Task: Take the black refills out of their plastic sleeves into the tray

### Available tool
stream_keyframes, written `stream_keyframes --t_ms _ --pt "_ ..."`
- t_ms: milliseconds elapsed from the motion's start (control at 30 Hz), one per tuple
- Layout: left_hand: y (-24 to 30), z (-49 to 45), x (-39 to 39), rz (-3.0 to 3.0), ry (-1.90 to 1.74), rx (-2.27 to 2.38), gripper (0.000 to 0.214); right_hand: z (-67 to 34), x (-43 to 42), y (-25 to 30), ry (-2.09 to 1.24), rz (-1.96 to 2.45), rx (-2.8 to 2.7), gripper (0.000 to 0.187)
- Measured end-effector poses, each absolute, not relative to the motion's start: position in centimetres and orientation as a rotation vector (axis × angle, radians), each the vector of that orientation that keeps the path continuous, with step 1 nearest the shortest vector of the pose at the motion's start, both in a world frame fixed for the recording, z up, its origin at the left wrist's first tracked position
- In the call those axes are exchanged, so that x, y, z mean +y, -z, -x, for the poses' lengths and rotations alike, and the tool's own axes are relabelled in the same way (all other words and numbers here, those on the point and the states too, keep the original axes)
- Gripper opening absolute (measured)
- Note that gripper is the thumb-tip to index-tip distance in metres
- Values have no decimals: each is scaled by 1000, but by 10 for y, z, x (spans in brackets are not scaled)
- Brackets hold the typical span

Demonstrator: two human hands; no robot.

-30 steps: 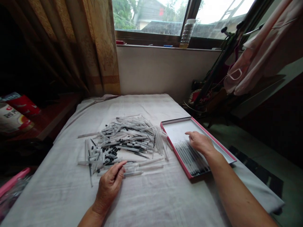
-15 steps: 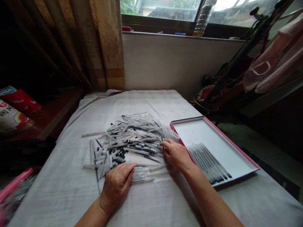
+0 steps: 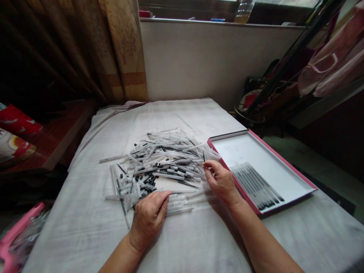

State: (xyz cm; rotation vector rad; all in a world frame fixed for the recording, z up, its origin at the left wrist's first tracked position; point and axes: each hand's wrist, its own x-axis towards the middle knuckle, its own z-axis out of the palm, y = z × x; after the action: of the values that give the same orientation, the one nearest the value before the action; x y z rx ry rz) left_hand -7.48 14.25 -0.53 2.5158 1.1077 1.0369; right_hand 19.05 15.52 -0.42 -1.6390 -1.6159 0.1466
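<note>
A loose pile of clear pen barrels (image 3: pixel 173 146), thin dark refills (image 3: pixel 178 181) and small black pen parts (image 3: pixel 148 184) covers the middle of the cloth. My right hand (image 3: pixel 220 180) is at the pile's right side, thumb and forefinger pinching a thin dark pen refill (image 3: pixel 204 156) that stands nearly upright. At the near edge rests my left hand (image 3: pixel 149 214), its fingers closed together. A clear barrel lies by its fingertips; whether they grip it is hidden. Right of the pile, a shallow white box (image 3: pixel 273 159) with a red rim holds a row of pens (image 3: pixel 256 185).
A pale cloth (image 3: pixel 182 250) covers the table. At left are a red packet (image 3: pixel 19 121) on a wooden surface and a pink handle (image 3: pixel 21 227) beside clear plastic. A curtain (image 3: pixel 125 49) and windowsill (image 3: pixel 193 21) are behind; a dark pole (image 3: pixel 284 60) slants at right.
The camera view has tipped downward, so less window shows. My right hand has shifted slightly right with the refill between its fingers. My left hand stays by the near edge of the pile.
</note>
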Motion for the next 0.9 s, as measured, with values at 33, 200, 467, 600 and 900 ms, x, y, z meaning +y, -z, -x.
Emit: stream_keyframes --t_ms 33,200,467,600,900 --pt "4 76 144 -2522 -1019 1102 23 -189 153 4 -166 1632 -1566 16" --pt "-6 79 162 -2622 -830 1149 24 -184 144 6 -234 1539 -1513 15" --pt "-11 48 193 -2785 -513 1401 17 -186 147 4 -247 1387 -1498 22" --pt "-10 37 199 -2829 -485 1397 7 -187 143 1 -323 1347 -1423 16" --pt "-9 42 145 -2343 -1030 1305 17 -174 131 -14 -725 1149 -1064 33"
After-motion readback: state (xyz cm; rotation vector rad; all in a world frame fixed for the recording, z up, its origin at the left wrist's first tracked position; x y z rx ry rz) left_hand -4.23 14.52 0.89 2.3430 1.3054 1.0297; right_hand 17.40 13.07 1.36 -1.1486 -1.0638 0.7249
